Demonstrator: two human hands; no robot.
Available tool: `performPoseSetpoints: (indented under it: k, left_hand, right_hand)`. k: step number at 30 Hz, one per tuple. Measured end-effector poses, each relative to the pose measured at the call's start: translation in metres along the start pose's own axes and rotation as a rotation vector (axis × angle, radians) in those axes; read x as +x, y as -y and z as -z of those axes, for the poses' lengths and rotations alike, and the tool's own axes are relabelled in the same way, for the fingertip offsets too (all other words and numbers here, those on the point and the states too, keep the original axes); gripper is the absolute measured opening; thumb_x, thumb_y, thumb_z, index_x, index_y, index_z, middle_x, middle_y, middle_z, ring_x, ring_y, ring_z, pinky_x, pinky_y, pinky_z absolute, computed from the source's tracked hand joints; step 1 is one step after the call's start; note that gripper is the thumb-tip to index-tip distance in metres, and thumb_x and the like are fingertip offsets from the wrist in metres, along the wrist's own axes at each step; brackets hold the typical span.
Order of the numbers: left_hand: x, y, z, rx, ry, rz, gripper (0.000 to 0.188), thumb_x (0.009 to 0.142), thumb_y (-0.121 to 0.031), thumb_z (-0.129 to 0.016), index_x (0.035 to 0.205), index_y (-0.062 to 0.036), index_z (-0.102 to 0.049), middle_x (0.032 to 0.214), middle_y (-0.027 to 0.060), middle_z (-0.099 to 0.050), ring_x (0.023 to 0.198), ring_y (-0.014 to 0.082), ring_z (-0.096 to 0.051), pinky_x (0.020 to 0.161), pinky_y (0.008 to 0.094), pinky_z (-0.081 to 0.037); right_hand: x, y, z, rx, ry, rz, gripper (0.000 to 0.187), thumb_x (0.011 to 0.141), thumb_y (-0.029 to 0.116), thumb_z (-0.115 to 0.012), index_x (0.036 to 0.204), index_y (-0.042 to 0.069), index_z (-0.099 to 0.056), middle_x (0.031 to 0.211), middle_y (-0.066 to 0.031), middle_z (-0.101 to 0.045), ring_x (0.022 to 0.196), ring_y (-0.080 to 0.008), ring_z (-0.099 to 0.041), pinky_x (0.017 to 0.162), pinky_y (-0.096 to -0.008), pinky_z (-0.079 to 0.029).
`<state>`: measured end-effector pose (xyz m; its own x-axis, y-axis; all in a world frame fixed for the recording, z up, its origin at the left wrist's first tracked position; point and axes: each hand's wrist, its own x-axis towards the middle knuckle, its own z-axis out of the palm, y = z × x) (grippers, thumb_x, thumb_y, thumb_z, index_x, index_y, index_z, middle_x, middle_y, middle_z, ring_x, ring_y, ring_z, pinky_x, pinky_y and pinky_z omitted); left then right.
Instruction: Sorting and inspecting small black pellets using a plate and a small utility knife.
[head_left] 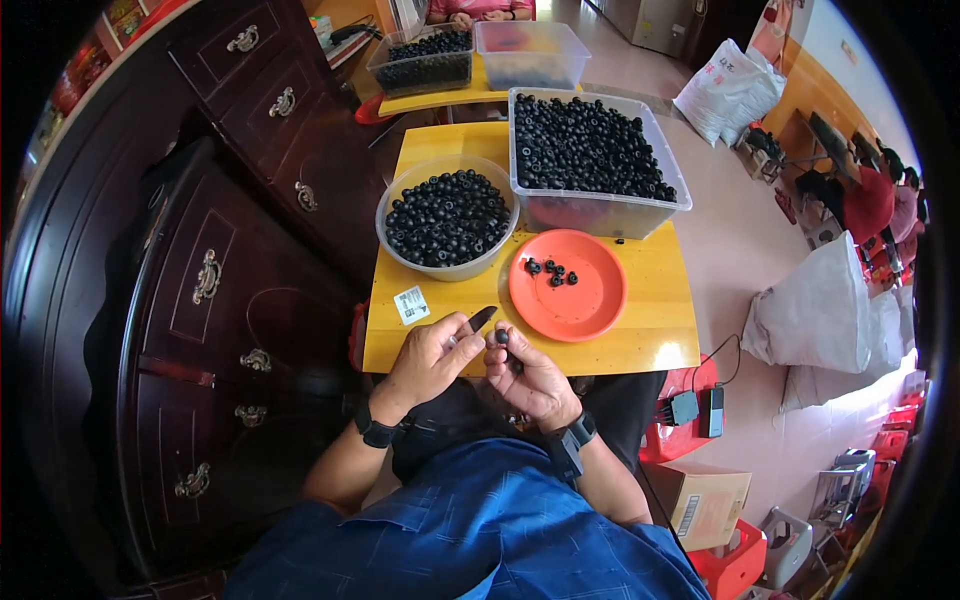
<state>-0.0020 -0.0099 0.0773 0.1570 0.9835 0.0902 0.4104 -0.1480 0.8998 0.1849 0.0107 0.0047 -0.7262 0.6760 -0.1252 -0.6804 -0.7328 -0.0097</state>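
Observation:
Over the near edge of the yellow table (440, 352), my left hand (425, 360) grips a knife (483, 318) with a short dark blade pointing up and to the right. Close beside it, my right hand (537, 388) pinches a small round black piece (502, 337) between thumb and fingers. Several ring-like black pieces (558, 275) lie on an orange plate (590, 312) just beyond the right hand. Behind the left hand stands a round translucent tub (450, 273) full of smooth black pieces. A large clear bin (600, 212) holds a heap of black pieces with holes.
A white printed label (411, 305) lies by the tub. Dark wooden drawers (215, 300) rise on the left. Across another yellow table, a person (480, 10) sits behind two plastic bins (533, 55). Right of me are a red stool (685, 410), a cardboard box (708, 505) and white sacks (815, 305).

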Motion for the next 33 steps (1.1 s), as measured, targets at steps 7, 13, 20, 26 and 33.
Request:
performPoseSetpoints:
  k: [7, 13, 20, 26, 33]
  left_hand:
    - [0.020, -0.009, -0.006, 0.143, 0.030, -0.061, 0.028, 0.094, -0.027, -0.067, 0.090, -0.0005, -0.060, 0.077, 0.0139, -0.069, 0.067, 0.0270, -0.068, 0.059, 0.0357, -0.050]
    - [0.038, -0.014, -0.007, 0.264, 0.074, -0.113, 0.035, 0.088, -0.036, -0.073, 0.085, -0.0030, -0.061, 0.074, 0.0130, -0.070, 0.066, 0.0292, -0.070, 0.057, 0.0363, -0.052]
    - [0.047, -0.013, -0.010, 0.217, 0.090, -0.075, 0.032, 0.089, -0.032, -0.073, 0.083, -0.0021, -0.062, 0.072, 0.0123, -0.069, 0.065, 0.0267, -0.070, 0.056, 0.0341, -0.052]
    - [0.050, -0.007, -0.010, 0.092, 0.077, -0.028, 0.025, 0.090, -0.024, -0.073, 0.084, -0.0017, -0.063, 0.071, 0.0111, -0.069, 0.064, 0.0222, -0.070, 0.057, 0.0312, -0.051]
    - [0.059, -0.010, -0.010, 0.068, 0.047, -0.094, 0.020, 0.088, -0.018, -0.074, 0.086, -0.0022, -0.061, 0.069, 0.0087, -0.067, 0.061, 0.0163, -0.068, 0.056, 0.0287, -0.050]
  right_hand:
    - [0.009, 0.019, -0.004, -0.165, 0.010, 0.081, 0.015, 0.100, 0.018, -0.060, 0.110, 0.008, -0.061, 0.099, -0.0024, -0.063, 0.084, -0.0097, -0.061, 0.073, -0.0246, -0.054]
    - [0.012, 0.025, -0.009, -0.199, -0.026, 0.103, 0.015, 0.101, 0.019, -0.059, 0.108, 0.007, -0.060, 0.095, -0.0012, -0.065, 0.082, -0.0088, -0.063, 0.070, -0.0232, -0.055]
    - [0.012, 0.031, -0.001, -0.226, -0.029, 0.117, 0.013, 0.101, 0.020, -0.059, 0.108, 0.009, -0.061, 0.093, -0.0008, -0.065, 0.080, -0.0083, -0.062, 0.070, -0.0227, -0.054]
    - [0.012, 0.029, -0.007, -0.172, -0.035, 0.127, 0.012, 0.100, 0.018, -0.059, 0.108, 0.009, -0.061, 0.093, 0.0002, -0.065, 0.077, -0.0073, -0.061, 0.070, -0.0235, -0.053]
    - [0.015, 0.029, -0.003, -0.226, -0.085, 0.144, 0.012, 0.100, 0.018, -0.060, 0.106, 0.008, -0.062, 0.091, 0.0003, -0.064, 0.075, -0.0080, -0.060, 0.069, -0.0227, -0.053]
